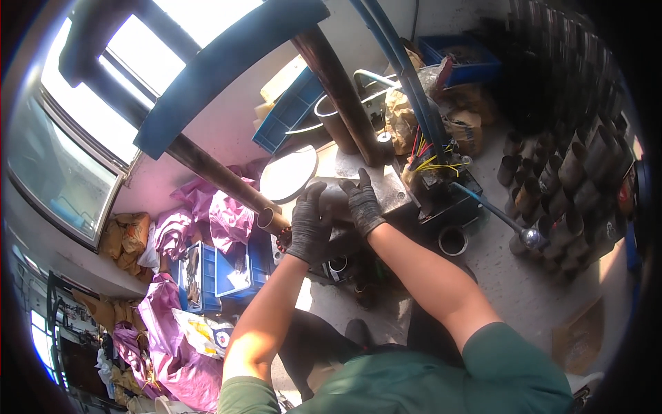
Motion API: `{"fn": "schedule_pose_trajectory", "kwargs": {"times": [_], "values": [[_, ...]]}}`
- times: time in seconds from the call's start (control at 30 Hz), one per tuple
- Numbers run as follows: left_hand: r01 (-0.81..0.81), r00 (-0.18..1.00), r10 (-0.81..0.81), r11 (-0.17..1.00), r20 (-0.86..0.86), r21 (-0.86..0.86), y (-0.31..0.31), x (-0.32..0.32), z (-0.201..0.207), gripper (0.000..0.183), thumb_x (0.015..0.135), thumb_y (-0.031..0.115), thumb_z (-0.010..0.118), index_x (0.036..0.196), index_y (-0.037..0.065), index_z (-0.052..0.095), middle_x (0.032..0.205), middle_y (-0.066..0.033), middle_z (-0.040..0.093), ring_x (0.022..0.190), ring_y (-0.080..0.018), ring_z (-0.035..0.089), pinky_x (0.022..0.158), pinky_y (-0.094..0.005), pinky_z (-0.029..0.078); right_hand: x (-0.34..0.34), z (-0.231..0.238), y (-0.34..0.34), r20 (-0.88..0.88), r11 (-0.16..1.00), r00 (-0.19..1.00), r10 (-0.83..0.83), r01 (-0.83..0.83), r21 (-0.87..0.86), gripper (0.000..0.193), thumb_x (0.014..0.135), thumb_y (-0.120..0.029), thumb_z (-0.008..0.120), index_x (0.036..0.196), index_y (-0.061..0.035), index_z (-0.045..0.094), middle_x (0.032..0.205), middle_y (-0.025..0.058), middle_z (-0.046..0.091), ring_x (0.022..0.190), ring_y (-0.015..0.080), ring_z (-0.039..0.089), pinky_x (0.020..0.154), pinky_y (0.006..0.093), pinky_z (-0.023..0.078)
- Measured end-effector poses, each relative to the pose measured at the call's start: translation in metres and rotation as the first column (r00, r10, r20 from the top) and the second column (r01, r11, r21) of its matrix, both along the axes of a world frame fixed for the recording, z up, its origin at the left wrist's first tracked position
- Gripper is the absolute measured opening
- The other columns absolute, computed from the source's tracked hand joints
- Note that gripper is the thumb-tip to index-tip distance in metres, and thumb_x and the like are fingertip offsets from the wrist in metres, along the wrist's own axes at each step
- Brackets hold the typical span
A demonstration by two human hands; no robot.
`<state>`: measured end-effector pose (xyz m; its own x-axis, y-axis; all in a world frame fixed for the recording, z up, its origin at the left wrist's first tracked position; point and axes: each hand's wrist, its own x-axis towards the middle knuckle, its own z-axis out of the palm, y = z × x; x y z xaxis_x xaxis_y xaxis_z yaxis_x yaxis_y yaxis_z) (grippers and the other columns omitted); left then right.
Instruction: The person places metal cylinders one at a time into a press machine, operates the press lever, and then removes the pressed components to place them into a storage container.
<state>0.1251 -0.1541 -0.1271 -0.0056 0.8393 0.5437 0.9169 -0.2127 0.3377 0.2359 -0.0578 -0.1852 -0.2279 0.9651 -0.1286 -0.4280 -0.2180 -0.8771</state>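
Both my hands wear dark grey gloves and bracket a grey metal cylinder [334,201] on the steel bed of a press. My left hand [310,228] is wrapped on its left side, and my right hand [364,203] grips its right side with the fingers pointing away from me. The gloves cover much of the cylinder, so its ends are hard to see. Beyond my left hand is a pale round disc [289,172]. A short open pipe [272,221] shows left of that hand. Farther back, a wide metal tube [336,127] stands beside a steel column [341,96].
A blue press beam [227,72] arches overhead. Blue lever [493,210] juts right, near yellow and red wires [431,160]. Many pipes [552,186] are stacked at right. Blue crates [200,276] and pink sacks [176,345] lie left. A ring [452,240] sits right of the bed.
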Motion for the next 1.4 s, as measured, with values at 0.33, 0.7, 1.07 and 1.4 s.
{"fn": "schedule_pose_trajectory", "kwargs": {"times": [0.33,0.7,1.07,1.4], "values": [[-0.136,0.980,0.134,0.991,0.149,0.000,0.065,0.068,-0.021,0.037,0.093,0.024,0.062,0.125,0.007,0.065,0.112,-0.0192,0.070,0.110,-0.0422,0.060,0.102,-0.0515,0.043,0.122,-0.045,0.071,0.161,0.963,0.952,-0.261,0.269,-0.031,0.044,0.088,-0.020,0.077,0.129,-0.0057,0.067,0.097,0.0064,0.067,0.076,0.0148,0.056,0.069,0.0346,0.051],[-0.228,0.966,0.223,0.973,0.132,0.023,0.055,0.070,-0.032,0.039,0.079,0.023,0.073,0.112,0.005,0.063,0.096,-0.0198,0.068,0.091,-0.0386,0.063,0.089,-0.0471,0.051,0.154,-0.032,0.074,0.316,0.919,0.864,-0.392,0.380,0.102,0.050,0.080,-0.018,0.078,0.124,0.0004,0.066,0.113,0.0162,0.072,0.099,0.0282,0.068,0.094,0.0366,0.052],[-0.455,0.319,0.176,0.890,0.931,-0.012,0.084,-0.068,-0.011,0.057,0.076,-0.009,0.062,0.132,-0.002,0.055,0.126,-0.0166,0.062,0.113,-0.0288,0.063,0.098,-0.0377,0.053,0.128,0.050,0.016,0.768,0.544,0.448,-0.458,-0.543,0.640,0.059,0.095,-0.026,0.065,0.152,-0.0170,0.051,0.109,0.0241,0.072,0.107,0.0415,0.067,0.101,0.0510,0.050],[-0.438,0.601,0.344,0.897,0.721,-0.063,-0.005,-0.092,-0.056,0.034,0.093,0.019,0.072,0.123,0.005,0.064,0.098,-0.0060,0.066,0.087,-0.0153,0.063,0.074,-0.0309,0.051,0.122,0.054,0.029,0.555,0.381,0.510,-0.657,-0.411,0.828,0.054,0.082,-0.013,0.072,0.135,-0.0165,0.062,0.124,0.0093,0.070,0.119,0.0299,0.063,0.108,0.0490,0.045]]}}
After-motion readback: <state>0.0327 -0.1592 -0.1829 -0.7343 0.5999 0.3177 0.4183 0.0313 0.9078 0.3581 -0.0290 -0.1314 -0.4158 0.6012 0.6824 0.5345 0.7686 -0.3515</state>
